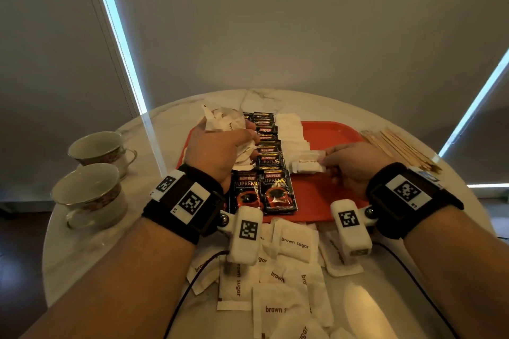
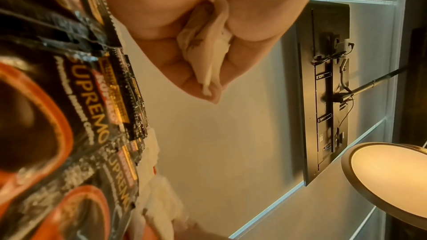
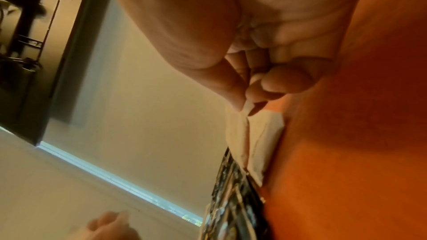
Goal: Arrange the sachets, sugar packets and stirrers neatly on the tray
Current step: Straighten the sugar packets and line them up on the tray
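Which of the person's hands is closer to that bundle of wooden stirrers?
Right. The right hand is on the tray just beside the stirrers; the left hand grips sugar packets across the tray.

a round white marble table (image 1: 82, 250) stands before grey roller blinds (image 1: 275, 22); bluish daylight slips through the gaps — a dark wood floor (image 1: 19, 270) below; a round glowing lamp (image 2: 390, 176) shines warm.

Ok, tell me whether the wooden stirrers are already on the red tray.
No: in the head view the wooden stirrers lie on the marble table beyond the right edge of the red tray, not on it.
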`<action>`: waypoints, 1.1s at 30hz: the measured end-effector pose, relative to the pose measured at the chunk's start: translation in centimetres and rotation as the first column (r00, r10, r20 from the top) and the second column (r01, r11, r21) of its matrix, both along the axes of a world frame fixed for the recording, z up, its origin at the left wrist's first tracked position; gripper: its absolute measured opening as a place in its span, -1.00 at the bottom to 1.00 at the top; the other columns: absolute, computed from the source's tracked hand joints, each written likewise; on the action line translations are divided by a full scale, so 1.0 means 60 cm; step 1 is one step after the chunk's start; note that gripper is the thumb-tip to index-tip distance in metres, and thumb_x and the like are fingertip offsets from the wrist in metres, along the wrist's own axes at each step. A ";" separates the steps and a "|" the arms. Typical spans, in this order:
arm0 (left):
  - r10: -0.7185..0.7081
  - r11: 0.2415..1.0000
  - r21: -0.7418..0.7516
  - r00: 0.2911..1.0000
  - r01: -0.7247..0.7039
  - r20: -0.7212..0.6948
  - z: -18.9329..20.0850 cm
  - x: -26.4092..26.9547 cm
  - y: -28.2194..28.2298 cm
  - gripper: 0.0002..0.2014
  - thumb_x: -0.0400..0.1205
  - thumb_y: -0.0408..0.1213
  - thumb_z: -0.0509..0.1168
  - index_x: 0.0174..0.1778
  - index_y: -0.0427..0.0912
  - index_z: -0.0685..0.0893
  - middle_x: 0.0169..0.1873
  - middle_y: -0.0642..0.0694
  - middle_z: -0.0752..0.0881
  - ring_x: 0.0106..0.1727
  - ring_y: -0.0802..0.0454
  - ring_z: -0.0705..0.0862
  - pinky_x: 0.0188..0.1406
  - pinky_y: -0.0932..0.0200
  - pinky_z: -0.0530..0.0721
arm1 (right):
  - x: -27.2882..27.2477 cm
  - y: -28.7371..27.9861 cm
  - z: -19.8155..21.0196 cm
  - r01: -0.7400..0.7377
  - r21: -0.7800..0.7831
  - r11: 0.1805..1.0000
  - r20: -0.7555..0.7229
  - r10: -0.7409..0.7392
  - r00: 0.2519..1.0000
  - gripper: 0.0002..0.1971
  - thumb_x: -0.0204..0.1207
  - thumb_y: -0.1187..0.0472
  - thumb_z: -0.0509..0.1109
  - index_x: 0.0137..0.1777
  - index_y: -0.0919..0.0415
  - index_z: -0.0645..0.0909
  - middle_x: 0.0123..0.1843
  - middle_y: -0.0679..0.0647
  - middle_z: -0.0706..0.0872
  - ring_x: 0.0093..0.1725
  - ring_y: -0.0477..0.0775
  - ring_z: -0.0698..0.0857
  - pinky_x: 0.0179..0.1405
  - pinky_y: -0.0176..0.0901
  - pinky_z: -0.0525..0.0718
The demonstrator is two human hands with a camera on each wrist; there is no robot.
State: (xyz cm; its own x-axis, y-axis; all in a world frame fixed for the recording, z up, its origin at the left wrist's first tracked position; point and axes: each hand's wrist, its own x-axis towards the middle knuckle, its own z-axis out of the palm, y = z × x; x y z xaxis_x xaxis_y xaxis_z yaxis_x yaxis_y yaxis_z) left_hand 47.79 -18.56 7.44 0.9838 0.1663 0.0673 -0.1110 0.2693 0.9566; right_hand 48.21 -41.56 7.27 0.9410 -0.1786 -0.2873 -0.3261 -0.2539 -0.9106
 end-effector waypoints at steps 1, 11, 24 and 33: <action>0.003 1.000 -0.002 1.000 -0.003 -0.002 0.000 0.000 0.000 -0.72 0.56 -0.59 0.48 0.18 -0.55 0.71 -0.22 -0.34 0.79 -0.34 -0.10 0.79 -0.43 0.13 0.75 | 0.000 -0.004 -0.001 0.005 -0.030 1.000 -0.021 -0.006 1.000 -0.95 0.61 0.48 0.41 -0.01 0.40 0.70 -0.28 0.23 0.67 -0.41 0.01 0.55 -0.46 -0.19 0.52; 0.008 1.000 0.019 1.000 -0.007 -0.030 -0.002 0.000 0.002 -0.70 0.56 -0.59 0.47 0.21 -0.52 0.71 -0.18 -0.33 0.79 -0.36 -0.09 0.78 -0.46 0.16 0.72 | 0.003 0.000 0.004 -0.056 -0.062 0.997 -0.094 0.051 0.994 -0.93 0.60 0.42 0.47 0.04 0.34 0.73 -0.24 0.23 0.72 -0.42 0.03 0.65 -0.31 -0.13 0.68; -0.021 1.000 0.009 0.999 0.022 -0.050 -0.005 0.006 0.002 -0.91 0.60 -0.57 0.43 0.00 -0.41 0.76 -0.32 -0.25 0.78 -0.39 -0.06 0.76 -0.48 0.18 0.73 | 0.006 0.010 -0.001 0.022 0.091 0.996 0.055 -0.027 0.998 -0.90 0.62 0.41 0.44 0.08 0.35 0.62 -0.25 0.26 0.64 -0.41 0.08 0.61 -0.36 -0.06 0.66; -0.188 0.961 -0.231 0.974 0.154 -0.129 0.004 -0.001 -0.008 -0.70 0.69 -0.60 0.18 -0.23 -0.30 0.77 -0.35 -0.23 0.83 -0.26 -0.16 0.80 -0.14 -0.06 0.76 | 0.004 0.044 0.013 -0.118 0.147 0.982 -0.035 0.125 0.992 -0.82 0.68 0.33 0.40 0.16 0.46 0.67 -0.08 0.28 0.76 -0.20 0.15 0.75 -0.19 -0.10 0.76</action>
State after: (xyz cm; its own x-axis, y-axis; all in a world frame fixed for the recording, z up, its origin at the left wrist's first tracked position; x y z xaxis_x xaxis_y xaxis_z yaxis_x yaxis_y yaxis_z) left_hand 47.70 -19.05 7.66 0.9949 -0.0110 -0.1006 0.0937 0.4753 0.8748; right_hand 48.45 -38.94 8.05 0.9392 -0.0174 -0.3429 -0.3411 -0.1609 -0.9261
